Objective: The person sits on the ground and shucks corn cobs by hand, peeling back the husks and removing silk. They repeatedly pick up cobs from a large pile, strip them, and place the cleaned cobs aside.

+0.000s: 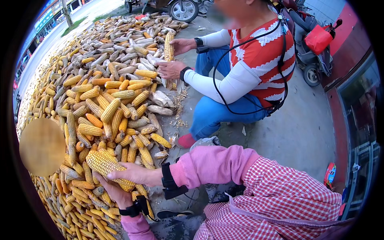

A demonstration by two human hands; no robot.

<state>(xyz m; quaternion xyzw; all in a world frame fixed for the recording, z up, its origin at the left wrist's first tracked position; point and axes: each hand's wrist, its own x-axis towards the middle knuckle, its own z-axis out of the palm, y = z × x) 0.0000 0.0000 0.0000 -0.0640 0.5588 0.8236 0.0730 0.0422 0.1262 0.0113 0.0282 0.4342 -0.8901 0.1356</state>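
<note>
Holding yellow cob [103,163] | left-hand grip [113,191] and right-hand grip [135,174] curled round it | corn heap [114,93] on grey concrete [296,120] | street [96,10] beyond

Roadside yard [296,124] — street [45,50], parked scooter [309,57], shopfronts [44,22]

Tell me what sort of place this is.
Probably a roadside yard, outdoors: corn lies heaped on the ground, a scooter is parked close by, and a road runs past beyond the heap.

Yellow corn cob [100,163], husked, kernel-covered, held aslant over heap [110,111].
</note>
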